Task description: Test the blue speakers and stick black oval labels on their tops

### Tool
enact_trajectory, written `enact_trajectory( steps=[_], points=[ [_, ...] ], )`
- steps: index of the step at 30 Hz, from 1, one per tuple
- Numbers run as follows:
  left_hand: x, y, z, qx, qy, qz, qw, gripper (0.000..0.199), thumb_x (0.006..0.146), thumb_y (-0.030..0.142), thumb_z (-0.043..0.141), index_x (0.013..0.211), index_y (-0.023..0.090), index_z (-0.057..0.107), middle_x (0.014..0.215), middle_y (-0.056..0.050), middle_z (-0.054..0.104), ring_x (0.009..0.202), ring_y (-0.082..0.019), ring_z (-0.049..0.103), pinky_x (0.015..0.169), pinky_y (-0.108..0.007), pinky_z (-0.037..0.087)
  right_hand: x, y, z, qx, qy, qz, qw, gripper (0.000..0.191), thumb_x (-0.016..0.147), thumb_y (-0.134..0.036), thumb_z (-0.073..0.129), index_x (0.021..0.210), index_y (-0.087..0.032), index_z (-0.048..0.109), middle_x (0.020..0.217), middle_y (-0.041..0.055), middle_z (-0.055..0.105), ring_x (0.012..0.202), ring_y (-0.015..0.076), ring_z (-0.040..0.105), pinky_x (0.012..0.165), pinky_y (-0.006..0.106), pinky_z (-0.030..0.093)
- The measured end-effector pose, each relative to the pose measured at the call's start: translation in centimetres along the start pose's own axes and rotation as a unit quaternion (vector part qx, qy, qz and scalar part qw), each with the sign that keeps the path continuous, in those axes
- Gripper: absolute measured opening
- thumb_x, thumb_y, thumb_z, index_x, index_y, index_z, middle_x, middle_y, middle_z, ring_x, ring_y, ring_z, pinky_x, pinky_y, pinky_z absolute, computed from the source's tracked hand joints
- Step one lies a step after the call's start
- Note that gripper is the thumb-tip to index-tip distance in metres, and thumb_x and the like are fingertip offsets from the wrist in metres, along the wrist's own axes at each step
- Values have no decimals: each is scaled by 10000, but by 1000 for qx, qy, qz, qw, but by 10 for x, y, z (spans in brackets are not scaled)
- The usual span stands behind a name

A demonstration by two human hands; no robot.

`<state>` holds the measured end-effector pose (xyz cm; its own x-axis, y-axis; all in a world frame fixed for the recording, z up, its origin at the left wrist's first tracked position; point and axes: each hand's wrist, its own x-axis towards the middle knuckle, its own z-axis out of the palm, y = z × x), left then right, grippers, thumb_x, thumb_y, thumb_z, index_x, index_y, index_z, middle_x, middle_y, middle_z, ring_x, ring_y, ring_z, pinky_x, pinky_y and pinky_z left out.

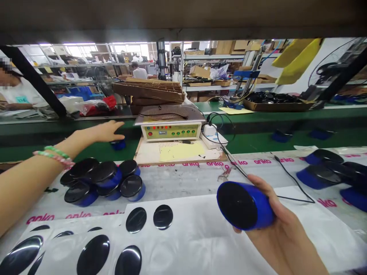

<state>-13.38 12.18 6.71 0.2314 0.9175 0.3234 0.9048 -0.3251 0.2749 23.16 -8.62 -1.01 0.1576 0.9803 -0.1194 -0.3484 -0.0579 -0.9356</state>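
Observation:
My right hand point(275, 214) is wrapped round a blue cylindrical housing point(265, 208) with a dark, flat round face turned to the left, held above the white sheet. My left hand point(107, 131), beaded bracelets on its wrist, reaches over the green belt with its fingers apart. Just below those fingers another blue piece point(118, 144) sits on the belt; whether they touch I cannot tell. A stacked group of blue housings with glossy black tops point(106, 173) stands on the table below the left forearm. Glossy black discs point(136, 220) lie on white sheets at the front left.
Behind the table stands a control box point(172, 131) with lit indicators, beside a white power adapter point(210, 131) and cables. More blue housings point(315, 173) stand at right. A box of black parts point(275, 102) sits beyond the belt point(246, 133). Other people are in the background.

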Motion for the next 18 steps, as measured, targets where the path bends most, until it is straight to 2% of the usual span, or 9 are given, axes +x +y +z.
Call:
enact_trajectory(
  steps=[2,4,6,8,9,11,14,16,18],
  points=[
    [-13,24,-14,3,13,34,999,422,942,396,385,1185,113,583,1200,42,583,1255,-270,490,1076,-517,302,-3,0,12,26,6,26,999,316,891,-547,473,1124,-375,600,1177,35,652,772,240,673,522,364,577],
    [-45,57,-21,-3,12,78,997,434,954,382,317,1206,156,589,1240,51,550,1250,-270,499,1051,-522,315,-6,2,24,52,-3,64,997,318,900,-556,459,1114,-375,608,1165,23,666,792,242,684,538,364,587],
    [-90,94,-17,-24,-18,132,991,381,936,398,421,1263,275,573,1343,55,506,1226,-235,538,1035,-441,383,-11,6,36,79,-22,109,991,351,889,-595,455,1120,-374,601,1092,27,694,772,244,693,520,354,581],
    [-139,127,-3,-96,-60,198,974,552,868,428,592,1392,403,420,1545,0,299,1264,-286,518,979,-386,483,-19,12,48,105,-70,153,980,419,861,-652,454,1140,-365,581,1034,47,706,729,247,700,436,312,542],
    [-160,140,5,-127,-94,190,969,706,832,459,642,1449,416,303,1580,-28,214,1255,-306,528,918,-360,533,-23,16,54,114,-99,173,973,448,847,-673,457,1144,-359,571,1016,55,707,713,245,701,412,293,522],
    [-192,157,23,-199,-116,161,960,805,822,469,655,1474,450,183,1557,-31,282,1262,-302,522,847,-317,573,-33,24,63,115,-131,198,965,498,834,-706,442,1164,-349,547,978,61,707,698,236,700,434,291,520],
    [-215,163,45,-332,-52,57,940,776,750,548,690,1417,506,294,1404,-5,512,1213,-283,570,891,-343,562,-47,34,70,56,-109,159,980,599,774,-755,486,1206,-343,530,943,60,705,708,231,696,562,346,553],
    [-221,162,54,-402,-16,-43,914,787,659,611,728,1363,492,399,1321,-7,575,1159,-294,607,955,-406,525,-53,38,70,8,-110,107,988,687,675,-749,617,1228,-348,543,1002,70,699,786,249,696,651,366,558],
    [-226,163,59,-450,-22,-124,884,814,602,632,755,1338,446,460,1294,-23,590,1140,-311,614,993,-444,494,-57,39,68,-26,-116,76,990,698,616,-690,715,1211,-351,579,1072,71,687,880,258,686,760,371,543]
  ],
)
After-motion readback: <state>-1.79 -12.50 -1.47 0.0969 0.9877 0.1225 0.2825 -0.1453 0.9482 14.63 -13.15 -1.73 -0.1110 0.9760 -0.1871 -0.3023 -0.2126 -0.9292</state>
